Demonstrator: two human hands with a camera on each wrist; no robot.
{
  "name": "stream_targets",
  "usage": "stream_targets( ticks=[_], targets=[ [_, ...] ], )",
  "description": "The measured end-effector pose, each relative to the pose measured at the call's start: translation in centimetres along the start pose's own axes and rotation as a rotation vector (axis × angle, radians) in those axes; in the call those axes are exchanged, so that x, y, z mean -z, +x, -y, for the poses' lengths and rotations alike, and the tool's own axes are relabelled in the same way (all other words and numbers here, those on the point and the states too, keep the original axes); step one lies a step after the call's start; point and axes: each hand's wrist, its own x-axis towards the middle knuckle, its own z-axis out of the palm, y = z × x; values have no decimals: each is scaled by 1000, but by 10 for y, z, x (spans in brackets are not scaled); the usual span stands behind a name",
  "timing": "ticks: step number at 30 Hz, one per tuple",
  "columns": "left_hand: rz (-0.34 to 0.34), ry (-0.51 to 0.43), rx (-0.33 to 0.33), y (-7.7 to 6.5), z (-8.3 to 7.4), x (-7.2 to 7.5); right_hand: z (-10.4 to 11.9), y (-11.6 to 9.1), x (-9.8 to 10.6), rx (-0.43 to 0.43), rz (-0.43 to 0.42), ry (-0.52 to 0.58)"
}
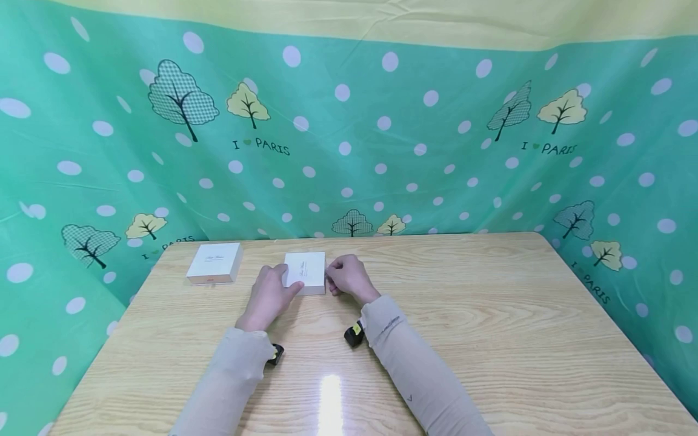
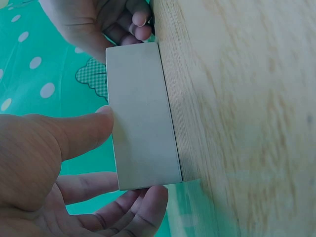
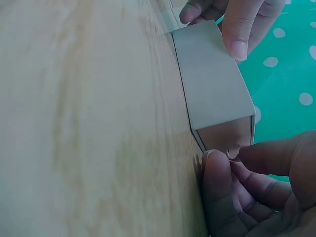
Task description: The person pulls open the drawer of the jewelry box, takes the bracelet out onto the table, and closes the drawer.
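Observation:
A white lidded-looking box [image 1: 308,275] with small print on top lies flat on the table. My left hand [image 1: 268,297] holds it from the left, thumb on the near upper edge and fingers along the left end. In the left wrist view, the box's plain long side [image 2: 140,118] faces the camera. At the right end is my right hand [image 1: 351,278], fingers curled. The right wrist view shows a brownish inset end panel [image 3: 224,134], where thumb and forefinger pinch what looks like a small tab [image 3: 230,153]. The fingertips partly hide it.
A second white box [image 1: 215,260] with an orange-pink front sits at the back left of the wooden table [image 1: 463,315]. A green dotted curtain [image 1: 349,133] hangs behind the table and along both sides.

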Motion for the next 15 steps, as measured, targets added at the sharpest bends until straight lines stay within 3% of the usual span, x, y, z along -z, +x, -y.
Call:
stream_targets(
  ticks=[15],
  targets=[
    [-4, -7, 2, 0, -1, 0, 0, 0, 0, -42, 1, -22]
  ],
)
